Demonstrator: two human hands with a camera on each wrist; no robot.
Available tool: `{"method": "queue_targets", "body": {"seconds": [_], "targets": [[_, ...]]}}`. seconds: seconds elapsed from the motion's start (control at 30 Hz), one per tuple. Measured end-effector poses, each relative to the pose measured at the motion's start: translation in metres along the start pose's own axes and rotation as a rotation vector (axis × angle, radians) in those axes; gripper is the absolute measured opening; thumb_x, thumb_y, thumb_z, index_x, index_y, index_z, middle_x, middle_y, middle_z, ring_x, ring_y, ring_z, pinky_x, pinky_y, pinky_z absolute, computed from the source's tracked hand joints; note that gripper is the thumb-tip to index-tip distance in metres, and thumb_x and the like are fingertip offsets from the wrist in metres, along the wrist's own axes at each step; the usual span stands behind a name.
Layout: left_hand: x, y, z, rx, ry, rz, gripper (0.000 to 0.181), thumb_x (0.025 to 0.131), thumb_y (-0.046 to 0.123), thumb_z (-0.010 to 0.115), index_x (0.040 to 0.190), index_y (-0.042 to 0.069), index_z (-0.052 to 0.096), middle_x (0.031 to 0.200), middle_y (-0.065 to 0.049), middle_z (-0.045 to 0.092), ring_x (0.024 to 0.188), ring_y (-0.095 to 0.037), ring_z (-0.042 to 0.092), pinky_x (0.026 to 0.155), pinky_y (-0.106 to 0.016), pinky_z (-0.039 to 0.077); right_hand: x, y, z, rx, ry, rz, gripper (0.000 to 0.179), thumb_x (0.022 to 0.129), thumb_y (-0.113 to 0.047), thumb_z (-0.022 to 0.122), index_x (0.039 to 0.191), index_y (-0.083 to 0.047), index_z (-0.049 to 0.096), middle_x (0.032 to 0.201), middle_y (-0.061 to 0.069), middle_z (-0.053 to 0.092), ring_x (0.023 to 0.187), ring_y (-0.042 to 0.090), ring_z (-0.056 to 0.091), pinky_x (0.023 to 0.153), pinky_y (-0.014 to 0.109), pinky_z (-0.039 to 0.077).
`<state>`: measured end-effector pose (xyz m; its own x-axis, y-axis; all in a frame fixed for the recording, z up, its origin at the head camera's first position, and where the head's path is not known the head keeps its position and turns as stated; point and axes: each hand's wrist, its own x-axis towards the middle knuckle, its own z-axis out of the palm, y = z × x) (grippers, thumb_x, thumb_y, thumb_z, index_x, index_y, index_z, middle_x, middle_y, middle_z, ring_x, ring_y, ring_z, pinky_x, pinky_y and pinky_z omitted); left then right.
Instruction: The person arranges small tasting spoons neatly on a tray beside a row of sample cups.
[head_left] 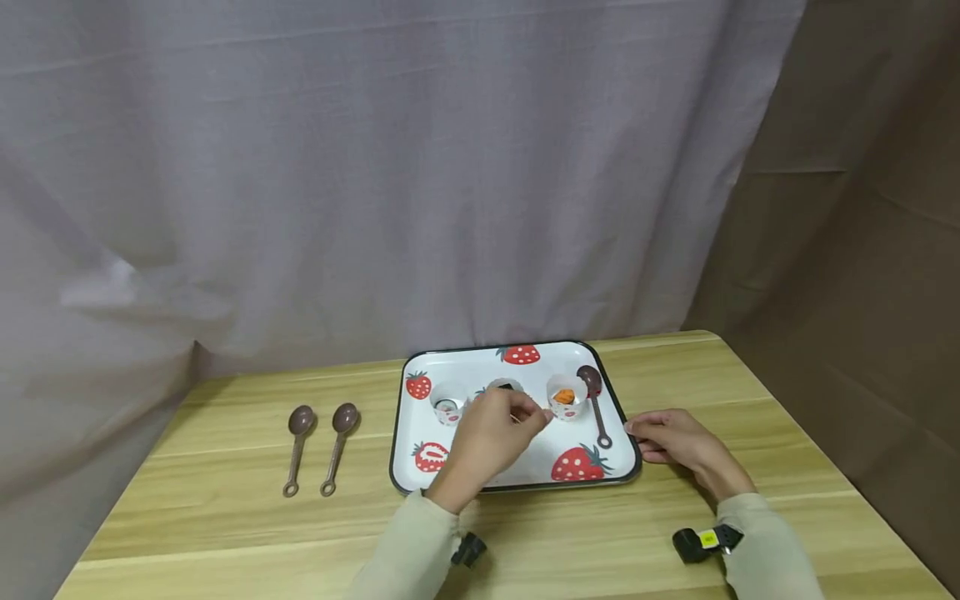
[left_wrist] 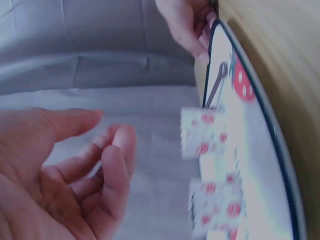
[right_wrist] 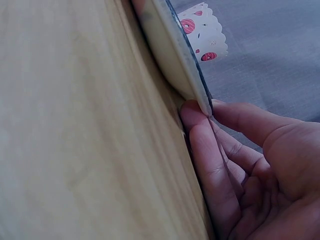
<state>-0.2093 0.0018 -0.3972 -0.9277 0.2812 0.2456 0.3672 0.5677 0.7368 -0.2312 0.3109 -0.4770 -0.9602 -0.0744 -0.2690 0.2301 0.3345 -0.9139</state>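
A white strawberry-patterned tray [head_left: 517, 471] with a dark rim lies on the table. My right hand [head_left: 678, 442] pinches its right edge; in the right wrist view the thumb [right_wrist: 245, 116] is above the rim and the fingers are beneath. Over the tray's middle hovers my left hand [head_left: 491, 433], holding nothing, its fingers loosely curled and the thumb apart from them. Three scalloped paper cups stand on the tray: a left cup [head_left: 444, 414], a middle cup with something dark, partly hidden by my left hand, and a right cup [head_left: 567, 409] containing an orange piece. Beside that lies a brown spoon [head_left: 597, 412].
Two more brown spoons, one spoon [head_left: 297, 446] and another spoon [head_left: 339, 446], lie on the wooden table [head_left: 225, 533] left of the tray. A grey curtain [head_left: 450, 183] hangs behind the table, with a brown cloth [head_left: 847, 275] at the right.
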Motion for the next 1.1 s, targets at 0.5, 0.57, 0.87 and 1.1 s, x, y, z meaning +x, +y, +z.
{"method": "queue_targets", "body": {"seconds": [0.5,0.57,0.87,1.1], "targets": [[-0.038,-0.047,-0.086,0.015,0.123,-0.078,0.013,0.098,0.022,0.076,0.108,0.015,0.08,0.085,0.005,0.075,0.08,-0.014,0.072,0.067,-0.032,0.058,0.008,0.005,0.003,0.011,-0.007,0.002,0.042,0.106,-0.013,0.061,0.13,0.021,0.058,0.086,-0.004,0.07,0.074,0.007,0.066,0.068,0.023,0.061],[-0.043,-0.057,-0.096,0.052,0.151,-0.115,0.013,0.097,0.024,0.076,0.108,0.017,0.08,0.087,0.004,0.076,0.082,-0.015,0.072,0.071,-0.035,0.058,0.01,0.004,0.004,0.008,-0.011,-0.003,0.042,0.105,-0.013,0.061,0.129,0.021,0.058,0.086,-0.004,0.07,0.074,0.007,0.066,0.068,0.023,0.061],[-0.067,-0.104,-0.124,0.096,0.249,-0.203,0.02,0.102,0.02,0.071,0.116,0.007,0.078,0.103,-0.006,0.079,0.1,-0.025,0.074,0.09,-0.047,0.059,0.011,0.0,0.005,-0.011,-0.007,0.013,0.043,0.105,-0.014,0.062,0.131,0.02,0.058,0.085,-0.003,0.068,0.074,0.007,0.065,0.068,0.023,0.061],[-0.081,-0.126,-0.139,0.086,0.235,-0.219,0.024,0.105,0.018,0.066,0.122,0.004,0.075,0.114,-0.012,0.077,0.109,-0.03,0.073,0.095,-0.05,0.058,0.008,0.0,0.004,0.013,-0.011,0.018,0.044,0.106,-0.014,0.061,0.135,0.019,0.056,0.086,-0.003,0.068,0.07,0.003,0.064,0.066,0.021,0.06]]}}
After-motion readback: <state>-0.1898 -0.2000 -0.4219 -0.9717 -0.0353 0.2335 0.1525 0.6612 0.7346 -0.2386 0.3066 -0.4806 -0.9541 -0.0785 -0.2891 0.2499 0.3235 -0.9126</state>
